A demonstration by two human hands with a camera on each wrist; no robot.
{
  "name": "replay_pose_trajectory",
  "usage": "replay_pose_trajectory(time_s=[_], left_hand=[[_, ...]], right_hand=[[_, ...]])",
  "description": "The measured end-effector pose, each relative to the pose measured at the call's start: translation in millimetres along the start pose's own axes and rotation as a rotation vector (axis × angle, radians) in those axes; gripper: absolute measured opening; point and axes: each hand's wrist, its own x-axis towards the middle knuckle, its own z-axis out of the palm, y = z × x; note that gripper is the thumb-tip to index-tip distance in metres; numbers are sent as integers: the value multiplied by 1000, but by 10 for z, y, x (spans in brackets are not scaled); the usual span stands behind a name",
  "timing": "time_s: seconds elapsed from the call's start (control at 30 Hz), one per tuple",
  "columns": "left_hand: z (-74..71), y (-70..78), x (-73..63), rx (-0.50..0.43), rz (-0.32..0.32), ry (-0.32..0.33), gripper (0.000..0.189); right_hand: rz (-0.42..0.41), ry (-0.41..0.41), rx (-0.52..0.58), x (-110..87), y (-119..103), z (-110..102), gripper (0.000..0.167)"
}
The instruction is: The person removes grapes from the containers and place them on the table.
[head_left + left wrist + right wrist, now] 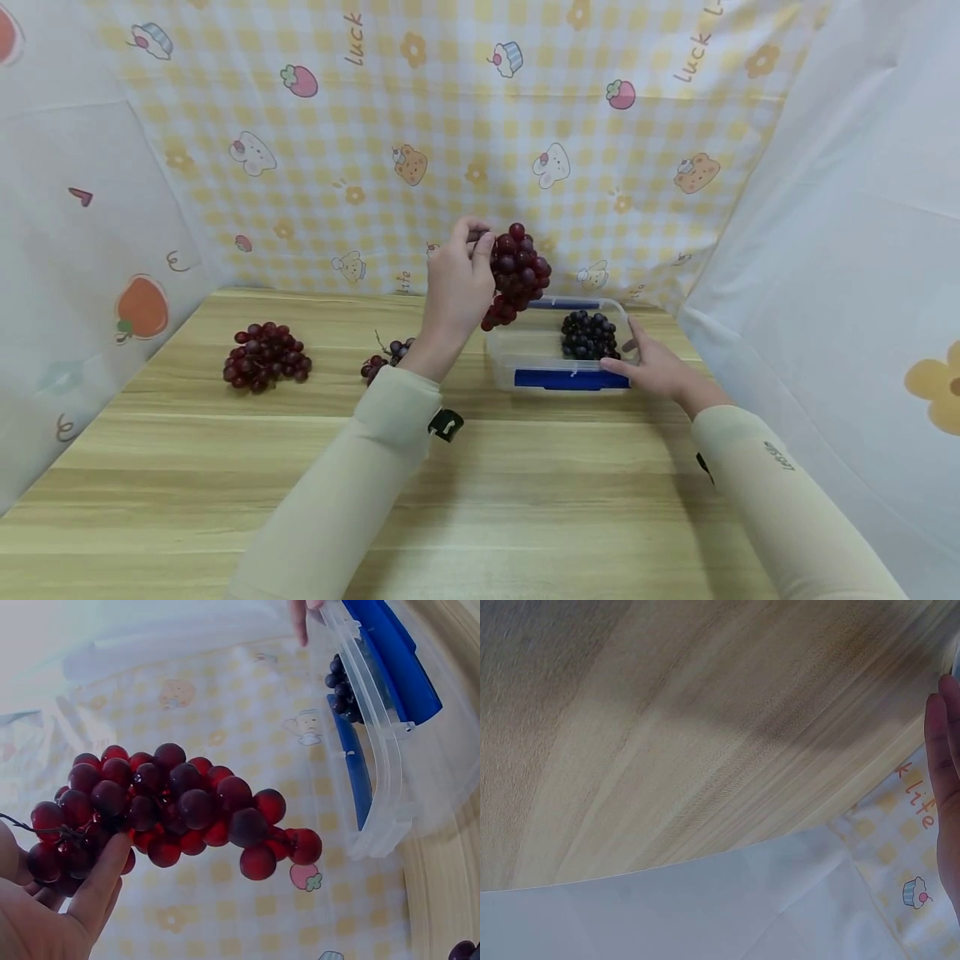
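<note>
Clock faces are as seen in frame; on the head view, hub is the clear container (504,377). Left hand (459,279) at 10 o'clock, thumb and fingers pinching the stem end of a red grape bunch (519,271). Bunch is off the table (570,517), at 11 o'clock, overlapping the container's far-left corner in the head view; left wrist view shows it apart from the container, stem (30,826) at the hand end, narrow tip pointing to 3 o'clock. Right hand (660,368) at 3 o'clock on the container: thumb by the front corner, fingers fairly straight along the end wall, spread moderately wide; can't tell how firm the contact is. Right wrist view catches only part of that hand, at its 3 o'clock edge. Container sits on the table, blue front latch (572,380) at 6 o'clock, another blue latch (564,304) at 12. Dark grape bunch (588,337) lies inside, at 2 o'clock. Second red bunch (266,357) on the table, well out at 9 o'clock. Smaller mixed bunch (375,367), same bearing but nearer, partly hidden behind the left forearm. Yellow-check cloth (322,183) hangs behind at 12.
</note>
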Motion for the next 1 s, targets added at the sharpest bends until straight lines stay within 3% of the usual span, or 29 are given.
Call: replay_pose_trajectory(time_s=[0.4, 0.77, 1.0], left_hand=[[-261, -61, -247, -12, -92, 22, 25], [-513, -163, -496, -48, -243, 137, 25], [-719, -211, -673, -55, -303, 182, 26]], right_hand=[[6, -1, -2, -6, -4, 1, 121], [21, -19, -23, -27, -19, -3, 122], [19, -22, -26, -25, -35, -10, 119]])
